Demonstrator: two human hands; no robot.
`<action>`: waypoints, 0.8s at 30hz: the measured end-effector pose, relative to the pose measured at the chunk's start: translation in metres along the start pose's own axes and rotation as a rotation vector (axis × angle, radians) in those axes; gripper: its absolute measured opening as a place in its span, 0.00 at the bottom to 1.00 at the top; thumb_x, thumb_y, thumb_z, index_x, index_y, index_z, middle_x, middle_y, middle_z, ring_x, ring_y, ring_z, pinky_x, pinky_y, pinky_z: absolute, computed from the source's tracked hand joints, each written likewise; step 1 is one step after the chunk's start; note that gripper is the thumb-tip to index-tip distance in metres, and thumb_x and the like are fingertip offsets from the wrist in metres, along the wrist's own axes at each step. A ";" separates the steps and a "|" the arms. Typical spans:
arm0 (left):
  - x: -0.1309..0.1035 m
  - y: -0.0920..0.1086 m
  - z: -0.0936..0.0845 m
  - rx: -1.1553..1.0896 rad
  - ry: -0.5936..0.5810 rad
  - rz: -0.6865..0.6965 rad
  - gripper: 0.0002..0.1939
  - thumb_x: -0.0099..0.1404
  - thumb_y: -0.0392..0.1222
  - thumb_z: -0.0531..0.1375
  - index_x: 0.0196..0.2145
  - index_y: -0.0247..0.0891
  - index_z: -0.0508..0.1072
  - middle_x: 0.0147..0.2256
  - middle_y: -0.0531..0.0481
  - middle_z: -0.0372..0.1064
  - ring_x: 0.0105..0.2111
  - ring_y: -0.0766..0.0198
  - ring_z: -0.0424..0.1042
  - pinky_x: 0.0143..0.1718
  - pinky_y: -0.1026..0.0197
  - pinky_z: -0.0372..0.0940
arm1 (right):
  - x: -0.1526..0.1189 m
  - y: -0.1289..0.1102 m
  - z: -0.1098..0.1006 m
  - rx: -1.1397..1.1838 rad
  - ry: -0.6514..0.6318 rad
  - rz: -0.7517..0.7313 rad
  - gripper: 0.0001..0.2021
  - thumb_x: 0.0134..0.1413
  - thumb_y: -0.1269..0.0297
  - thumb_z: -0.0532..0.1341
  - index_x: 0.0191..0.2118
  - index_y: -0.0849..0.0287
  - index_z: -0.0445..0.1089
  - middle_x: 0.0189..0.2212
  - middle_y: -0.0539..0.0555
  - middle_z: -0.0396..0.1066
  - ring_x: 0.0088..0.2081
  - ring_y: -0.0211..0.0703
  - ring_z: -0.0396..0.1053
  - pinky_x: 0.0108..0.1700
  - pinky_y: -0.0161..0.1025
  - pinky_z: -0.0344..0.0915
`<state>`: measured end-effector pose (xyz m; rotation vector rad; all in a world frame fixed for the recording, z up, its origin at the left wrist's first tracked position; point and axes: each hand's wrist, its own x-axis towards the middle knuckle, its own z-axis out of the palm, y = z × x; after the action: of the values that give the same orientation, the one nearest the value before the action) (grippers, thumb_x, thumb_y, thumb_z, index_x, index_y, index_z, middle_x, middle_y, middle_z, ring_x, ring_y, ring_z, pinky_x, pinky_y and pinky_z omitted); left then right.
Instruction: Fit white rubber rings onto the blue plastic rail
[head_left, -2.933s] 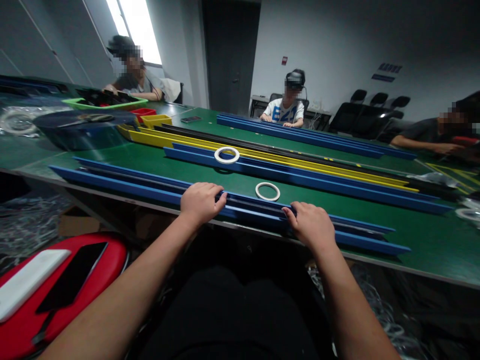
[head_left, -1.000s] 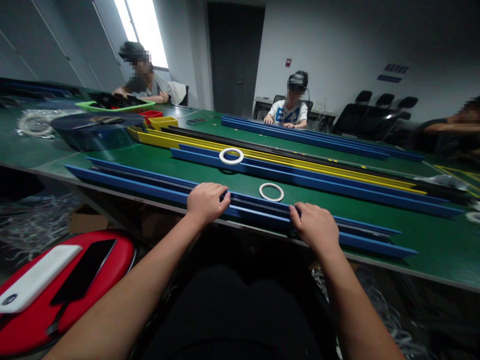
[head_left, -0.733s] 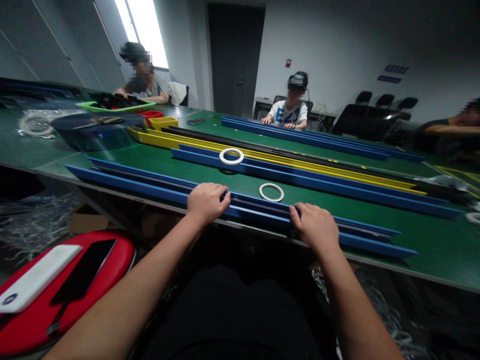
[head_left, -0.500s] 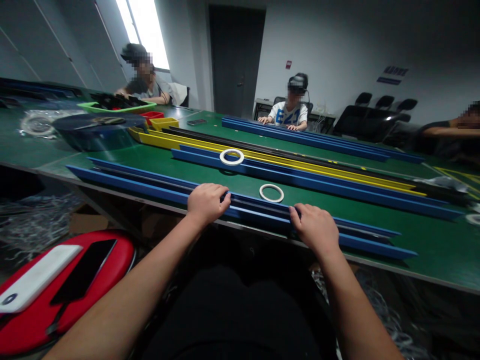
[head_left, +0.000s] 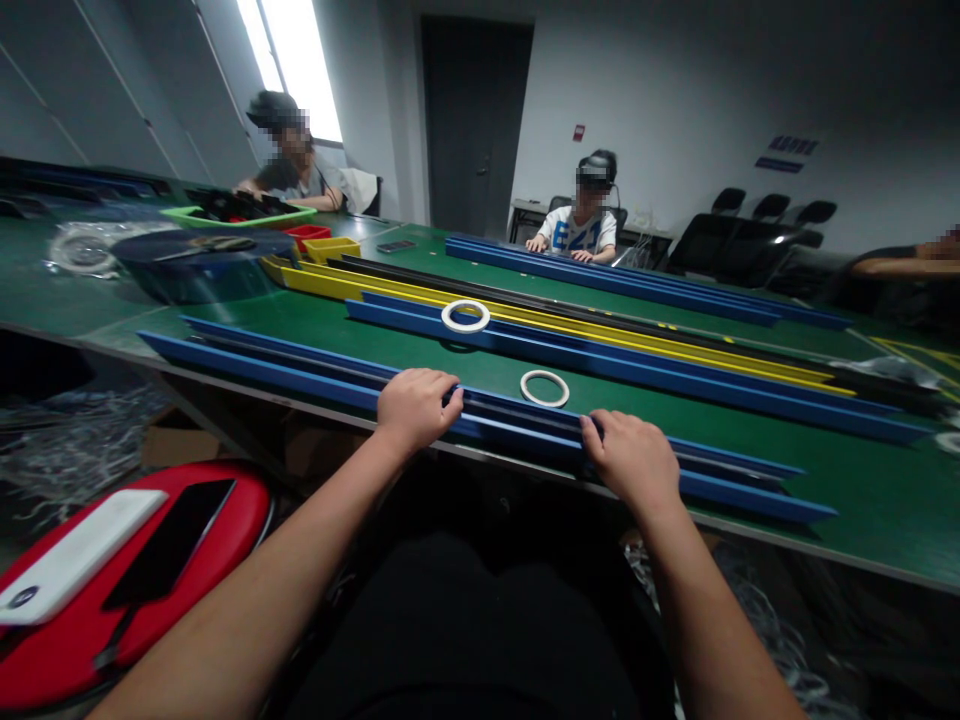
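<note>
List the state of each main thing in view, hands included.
Left hand, curled over the near blue channel
Right hand, curled over it too
Near blue channel, lying open side up
Nearer white ring, flat on the table
Farther white ring, resting on the middle blue channel
Green tray, holding dark items
Black phone, screen dark
Door, shut

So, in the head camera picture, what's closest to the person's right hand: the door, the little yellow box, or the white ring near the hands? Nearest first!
From the right hand:
1. White ring: just ahead, a bit left.
2. Yellow box: much farther ahead, to the left.
3. Door: farthest, at the back of the room.
</note>
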<state>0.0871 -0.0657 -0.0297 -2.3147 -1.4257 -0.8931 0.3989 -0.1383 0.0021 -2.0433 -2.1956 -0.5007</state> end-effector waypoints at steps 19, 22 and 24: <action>-0.001 -0.001 0.001 -0.004 0.016 0.003 0.16 0.68 0.48 0.51 0.41 0.41 0.77 0.40 0.47 0.77 0.43 0.54 0.74 0.46 0.52 0.64 | -0.001 -0.001 0.001 -0.014 0.008 0.007 0.26 0.68 0.49 0.39 0.42 0.54 0.72 0.34 0.56 0.74 0.39 0.47 0.69 0.40 0.41 0.54; -0.001 -0.001 0.000 -0.003 0.012 0.003 0.16 0.68 0.48 0.51 0.40 0.41 0.77 0.39 0.47 0.77 0.42 0.54 0.74 0.46 0.51 0.64 | -0.001 -0.001 0.001 -0.017 0.002 0.012 0.26 0.68 0.49 0.39 0.42 0.54 0.72 0.35 0.56 0.74 0.39 0.47 0.69 0.40 0.41 0.54; 0.000 0.000 -0.001 -0.001 0.003 0.001 0.17 0.68 0.48 0.51 0.41 0.41 0.77 0.40 0.47 0.77 0.43 0.54 0.74 0.46 0.51 0.64 | -0.001 -0.001 0.000 -0.016 -0.003 0.016 0.26 0.68 0.49 0.39 0.42 0.54 0.72 0.35 0.56 0.74 0.40 0.47 0.70 0.40 0.42 0.54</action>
<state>0.0865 -0.0661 -0.0296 -2.3138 -1.4223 -0.8975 0.3980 -0.1393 0.0019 -2.0687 -2.1827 -0.5151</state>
